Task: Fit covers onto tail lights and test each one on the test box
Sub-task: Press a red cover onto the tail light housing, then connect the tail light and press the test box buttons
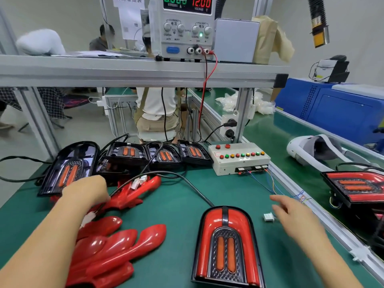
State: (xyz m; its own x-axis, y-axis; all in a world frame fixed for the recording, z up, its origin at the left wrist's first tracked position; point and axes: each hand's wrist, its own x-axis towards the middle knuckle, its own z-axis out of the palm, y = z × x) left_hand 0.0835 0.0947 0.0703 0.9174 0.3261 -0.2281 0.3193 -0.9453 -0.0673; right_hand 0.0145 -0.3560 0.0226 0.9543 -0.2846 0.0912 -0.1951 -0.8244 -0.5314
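A tail light (226, 246) with its red cover fitted lies flat at the near centre of the green mat; a black cable runs from its top toward the back. My left hand (87, 191) rests on a pile of loose red covers (116, 242) at the left, fingers curled over one; its grip is hidden. My right hand (291, 213) hovers open just right of a small white connector (268, 217) with thin coloured wires. The white test box (239, 159) with coloured buttons stands behind. Several uncovered tail lights (162, 155) line the back.
A power supply (182, 28) reading 12.00 sits on the aluminium shelf above, red lead hanging down. On the conveyor to the right lie a finished tail light (355, 188) and a white headset (315, 150). A person sits beyond the bench.
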